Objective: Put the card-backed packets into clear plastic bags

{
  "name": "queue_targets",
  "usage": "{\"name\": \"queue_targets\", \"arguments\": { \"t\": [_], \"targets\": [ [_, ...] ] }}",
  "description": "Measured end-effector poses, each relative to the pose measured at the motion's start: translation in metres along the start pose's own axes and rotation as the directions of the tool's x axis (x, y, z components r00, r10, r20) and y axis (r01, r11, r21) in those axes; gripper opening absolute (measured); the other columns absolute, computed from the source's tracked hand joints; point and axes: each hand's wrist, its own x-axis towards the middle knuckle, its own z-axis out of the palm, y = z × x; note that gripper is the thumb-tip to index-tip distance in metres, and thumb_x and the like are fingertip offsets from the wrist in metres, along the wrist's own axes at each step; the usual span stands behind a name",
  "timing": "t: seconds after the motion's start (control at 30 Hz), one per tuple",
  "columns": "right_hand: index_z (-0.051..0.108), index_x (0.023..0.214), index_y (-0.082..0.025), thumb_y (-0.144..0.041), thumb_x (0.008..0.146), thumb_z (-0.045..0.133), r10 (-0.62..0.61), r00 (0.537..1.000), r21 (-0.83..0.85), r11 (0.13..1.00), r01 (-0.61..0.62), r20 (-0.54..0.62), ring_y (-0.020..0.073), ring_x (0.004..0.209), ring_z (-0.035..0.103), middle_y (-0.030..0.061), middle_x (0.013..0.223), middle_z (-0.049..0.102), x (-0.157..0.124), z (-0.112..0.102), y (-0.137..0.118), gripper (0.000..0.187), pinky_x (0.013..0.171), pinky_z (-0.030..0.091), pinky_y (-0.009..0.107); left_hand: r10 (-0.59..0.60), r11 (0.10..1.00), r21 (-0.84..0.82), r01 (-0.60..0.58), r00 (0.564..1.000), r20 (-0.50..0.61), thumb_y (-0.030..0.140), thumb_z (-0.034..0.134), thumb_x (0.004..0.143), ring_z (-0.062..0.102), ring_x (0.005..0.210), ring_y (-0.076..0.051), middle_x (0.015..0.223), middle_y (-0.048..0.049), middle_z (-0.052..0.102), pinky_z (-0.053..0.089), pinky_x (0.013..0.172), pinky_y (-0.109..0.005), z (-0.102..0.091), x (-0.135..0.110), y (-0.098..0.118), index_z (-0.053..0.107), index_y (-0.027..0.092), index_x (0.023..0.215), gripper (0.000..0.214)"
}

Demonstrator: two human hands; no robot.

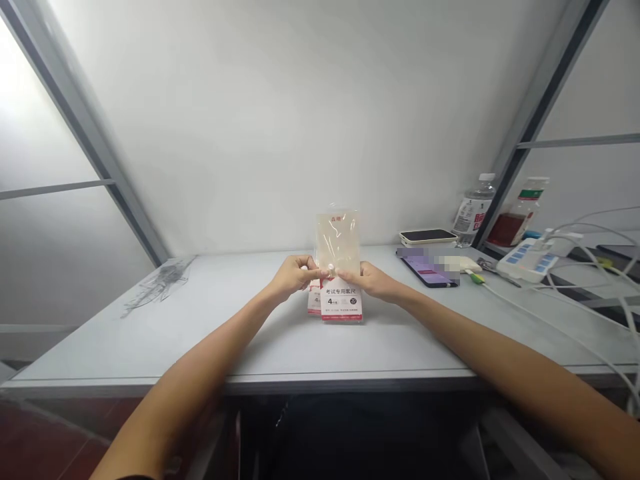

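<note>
A clear plastic ruler-set pouch (341,305) with a red and white label stands upright before me, its pale, see-through flap raised above the label. My left hand (299,275) pinches it from the left beside a small round snap button at its middle. From the right, the thumb of my right hand (373,280) presses near the same button while the other fingers are mostly hidden behind the pouch. Partly covered by it, a second, similar red and white package (314,300) shows at the lower left.
A purple-screened phone (427,268) lies to the right, near a pale-cased phone (429,237). Farther right are a water bottle (474,210), a bottle of dark red liquid (520,212) and a power strip (527,260) with cables. Black scribble-like marks (165,280) show on the desk's left.
</note>
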Motion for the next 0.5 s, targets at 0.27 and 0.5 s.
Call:
{"name": "queue_targets", "arguments": {
  "t": [0.27,0.5],
  "targets": [
    [0.067,0.092,-0.016,-0.049,0.080,0.053,-0.027,0.991,-0.014,1.000,0.026,-0.134,0.0229,0.081,0.065,0.0080,0.089,0.070,0.0004,-0.0012,0.0004,0.037,0.071,0.051,0.036,0.023,0.988,-0.156,-0.011,0.997,0.073,0.053,0.064,0.066,0.032,0.036,-0.003,0.047,0.0044,0.046,0.018,0.037,-0.020,-0.0019,-0.0002,0.0015,0.054,0.016,0.070,0.039],
    [0.065,0.103,-0.015,-0.048,0.081,0.054,-0.052,0.998,0.023,0.998,0.053,-0.029,0.0234,0.091,0.063,0.0084,0.097,0.069,-0.0005,-0.0005,-0.0014,0.041,0.078,0.050,0.036,0.069,0.989,-0.140,-0.046,0.984,0.167,0.048,0.064,0.070,0.034,0.035,-0.003,0.046,0.0048,0.045,0.020,0.038,-0.019,-0.0041,-0.0014,0.0011,0.050,0.014,0.063,0.038]
  ]
}}
